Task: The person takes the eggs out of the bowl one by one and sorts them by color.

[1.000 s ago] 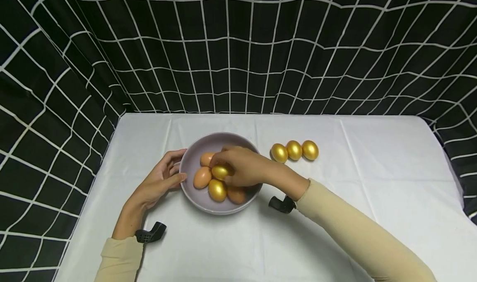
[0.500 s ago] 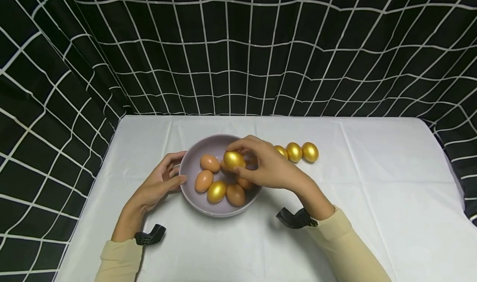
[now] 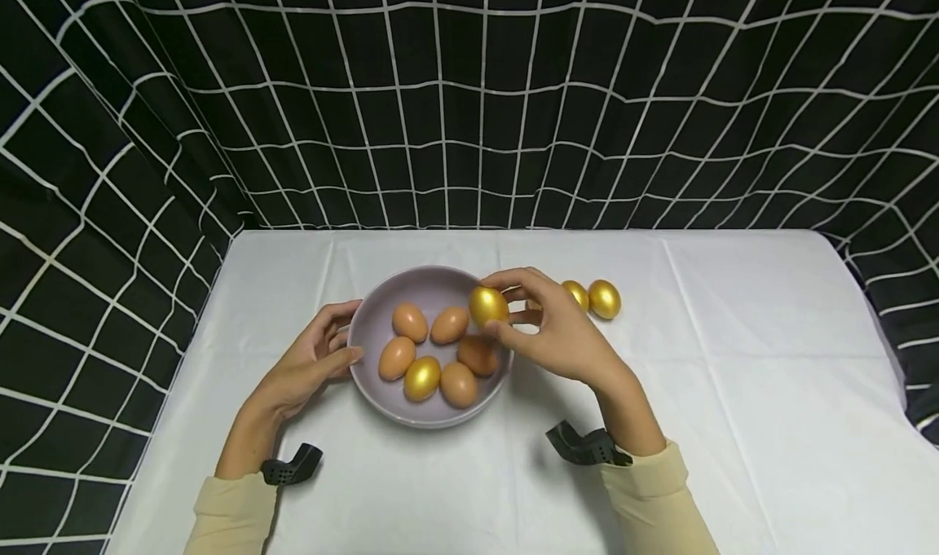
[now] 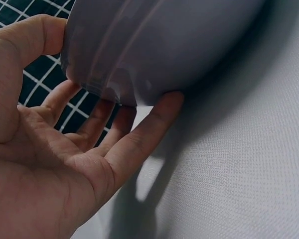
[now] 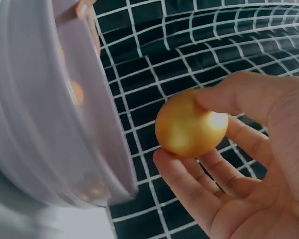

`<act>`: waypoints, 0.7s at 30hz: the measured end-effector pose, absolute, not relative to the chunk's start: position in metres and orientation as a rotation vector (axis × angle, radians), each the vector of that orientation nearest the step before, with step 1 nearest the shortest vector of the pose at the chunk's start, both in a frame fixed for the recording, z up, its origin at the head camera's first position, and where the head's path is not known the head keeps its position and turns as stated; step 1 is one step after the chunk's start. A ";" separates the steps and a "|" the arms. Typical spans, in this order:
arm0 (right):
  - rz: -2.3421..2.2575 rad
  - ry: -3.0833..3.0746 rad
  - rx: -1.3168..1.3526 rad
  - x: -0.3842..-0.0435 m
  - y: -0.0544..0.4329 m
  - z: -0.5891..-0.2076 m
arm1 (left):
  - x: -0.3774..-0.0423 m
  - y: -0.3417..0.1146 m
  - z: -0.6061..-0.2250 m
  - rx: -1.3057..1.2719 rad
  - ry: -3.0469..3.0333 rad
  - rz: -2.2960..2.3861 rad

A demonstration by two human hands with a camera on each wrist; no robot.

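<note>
A mauve bowl (image 3: 431, 418) stands on the white cloth, with several brown eggs (image 3: 397, 358) and one golden egg (image 3: 421, 378) in it. My left hand (image 3: 311, 359) holds its left side, thumb at the rim and fingertips against the outer wall, as the left wrist view (image 4: 134, 50) of the bowl also shows. Over the right rim, my right hand (image 3: 557, 327) pinches another golden egg (image 3: 487, 306) between thumb and fingers. In the right wrist view this golden egg (image 5: 189, 124) is clear of the bowl wall (image 5: 65, 124).
Right of the bowl lie golden eggs (image 3: 605, 299) in a row on the cloth, partly hidden behind my right hand. A black curtain (image 3: 469, 115) with a white grid closes off the back and sides of the table. Black wrist cameras (image 3: 293, 464) sit on both wrists.
My right hand has lifted the golden egg from among the others in the bowl and carried it up and right to the rim. My left hand stays on the bowl.
</note>
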State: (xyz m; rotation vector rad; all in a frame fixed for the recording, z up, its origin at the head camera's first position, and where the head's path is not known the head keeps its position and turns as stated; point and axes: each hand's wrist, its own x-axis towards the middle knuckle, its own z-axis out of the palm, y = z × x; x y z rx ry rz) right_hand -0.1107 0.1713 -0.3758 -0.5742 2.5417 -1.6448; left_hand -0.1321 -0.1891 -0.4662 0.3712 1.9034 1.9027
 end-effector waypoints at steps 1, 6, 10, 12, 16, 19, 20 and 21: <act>-1.667 2.546 -0.568 -0.111 0.172 -0.376 | -0.132 -0.190 -0.466 0.366 1.905 1.908; -1.710 2.588 -0.483 -0.112 0.183 -0.376 | -0.129 -0.190 -0.469 0.345 1.914 1.910; -1.698 2.608 -0.414 -0.113 0.195 -0.379 | -0.127 -0.187 -0.470 0.350 1.909 1.907; -1.697 2.603 -0.400 -0.115 0.198 -0.382 | -0.127 -0.187 -0.470 0.348 1.906 1.914; -1.718 2.584 -0.375 -0.118 0.201 -0.384 | -0.128 -0.188 -0.467 0.344 1.905 1.917; -1.723 2.604 -0.355 -0.117 0.205 -0.385 | -0.129 -0.188 -0.466 0.350 1.910 1.905; -1.726 2.610 -0.347 -0.116 0.207 -0.385 | -0.129 -0.187 -0.466 0.352 1.912 1.901; -1.736 2.612 -0.335 -0.116 0.210 -0.384 | -0.130 -0.187 -0.465 0.353 1.914 1.897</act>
